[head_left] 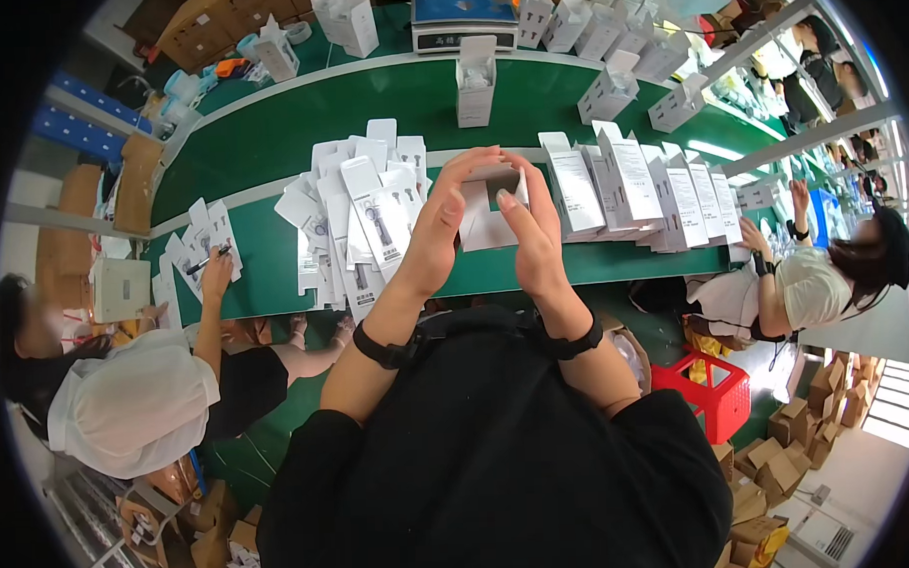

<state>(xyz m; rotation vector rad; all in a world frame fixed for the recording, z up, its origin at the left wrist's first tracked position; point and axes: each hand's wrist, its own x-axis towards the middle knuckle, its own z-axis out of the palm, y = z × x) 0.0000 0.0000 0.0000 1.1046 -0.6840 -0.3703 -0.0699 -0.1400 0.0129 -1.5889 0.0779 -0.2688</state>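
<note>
Between my two hands stands a white paper carton (485, 233), squared up with its end open toward me. My left hand (435, 233) presses along its left side, and my right hand (535, 231) along its right, with the right thumb on the near edge. The fingertips of both hands meet over its far side. Left of my hands lies a heap of flat, unfolded white cartons (380, 221) printed with a dark device. To the right, several erected cartons (628, 186) stand in a row with top flaps up.
The green bench (259, 131) carries a blue-topped scale (463, 21) and more opened cartons (476, 83) farther back. On the left a co-worker (138, 395) holds a pen over flat cartons; another co-worker (815, 281) sits right. A red stool (707, 395) stands near my right elbow.
</note>
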